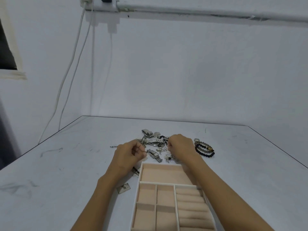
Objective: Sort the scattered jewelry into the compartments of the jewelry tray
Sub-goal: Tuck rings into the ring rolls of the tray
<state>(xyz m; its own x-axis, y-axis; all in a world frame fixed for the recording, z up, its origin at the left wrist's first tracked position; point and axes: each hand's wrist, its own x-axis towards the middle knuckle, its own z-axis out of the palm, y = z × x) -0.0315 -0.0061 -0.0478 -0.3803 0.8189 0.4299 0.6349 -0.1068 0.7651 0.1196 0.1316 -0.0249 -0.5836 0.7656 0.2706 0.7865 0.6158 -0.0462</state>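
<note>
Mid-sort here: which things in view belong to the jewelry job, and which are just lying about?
Belongs to the job: jewelry tray; pile of watches and chains; beaded bracelets; ring; left hand and right hand, both at the pile.

Just lying about: small metal plate left of the tray; cables hanging down the wall.

White cables (92,72) hang down the wall (183,72) behind the scuffed table (58,164).

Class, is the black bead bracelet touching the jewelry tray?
Apart. The head view shows bare table between the black bead bracelet and the jewelry tray.
</note>
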